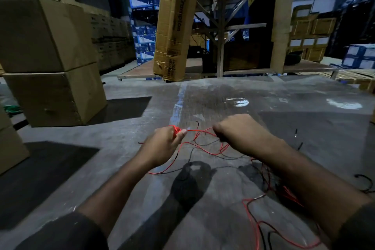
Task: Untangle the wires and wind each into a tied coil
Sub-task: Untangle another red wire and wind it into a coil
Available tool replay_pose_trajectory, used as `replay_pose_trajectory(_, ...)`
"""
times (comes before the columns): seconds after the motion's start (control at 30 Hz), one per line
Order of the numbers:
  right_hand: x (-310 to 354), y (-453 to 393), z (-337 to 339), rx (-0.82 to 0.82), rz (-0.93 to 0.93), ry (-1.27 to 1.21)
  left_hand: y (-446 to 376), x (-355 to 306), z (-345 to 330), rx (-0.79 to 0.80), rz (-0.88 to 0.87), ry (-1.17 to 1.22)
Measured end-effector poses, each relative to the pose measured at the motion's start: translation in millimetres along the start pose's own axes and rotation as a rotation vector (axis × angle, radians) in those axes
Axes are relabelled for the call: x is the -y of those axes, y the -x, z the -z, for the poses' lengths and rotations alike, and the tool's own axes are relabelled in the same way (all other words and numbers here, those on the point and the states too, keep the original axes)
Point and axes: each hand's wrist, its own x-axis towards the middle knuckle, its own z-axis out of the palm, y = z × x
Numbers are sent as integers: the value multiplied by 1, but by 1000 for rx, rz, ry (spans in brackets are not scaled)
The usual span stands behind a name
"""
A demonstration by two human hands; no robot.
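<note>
Loose red wire (251, 212) and black wire (205, 149) lie tangled on the grey table (304, 128), trailing near right. Left hand (162, 144) grips a small red coil (176, 129), thumb pinching the strand. Right hand (239, 130) is curled just beside it; can't tell what it holds. Far centre, tall carton (172, 22) reads "Crompton". Plain brown boxes (46, 57) stacked far left.

Right hand (239, 132) fingers curl underneath, hidden (grip unclear); red wire (253, 227) leaves frame bottom.
</note>
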Motion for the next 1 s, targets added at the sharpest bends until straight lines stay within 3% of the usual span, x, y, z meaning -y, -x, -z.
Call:
replay_pose_trajectory(0.17,-16,4,-18,-437,-167,-311,23,-25,12,347,86,1165)
replay_pose_trajectory(0.33,27,1,-38,-416,-255,-643,22,-51,16,345,36,1734)
replay_pose_trajectory(0.43,59,8,-44,-321,-272,-867,20,-59,11,271,15,1763)
replay_pose_trajectory(0.57,79,16,-43,-163,-295,-1234,23,-58,4,171,56,1585)
replay_pose_trajectory(0.73,46,15,-42,21,-154,-1312,34,-47,3,124,19,1272)
replay_pose_trajectory(0.8,33,21,-35,-5,-197,-1416,38,-43,3,156,-6,1214)
replay_pose_trajectory(0.87,29,26,-27,-138,-263,-1543,40,-41,2,179,-7,1236)
replay_pose_trajectory(1.0,44,29,-21,-258,-198,-1671,43,-46,-3,189,45,1232)
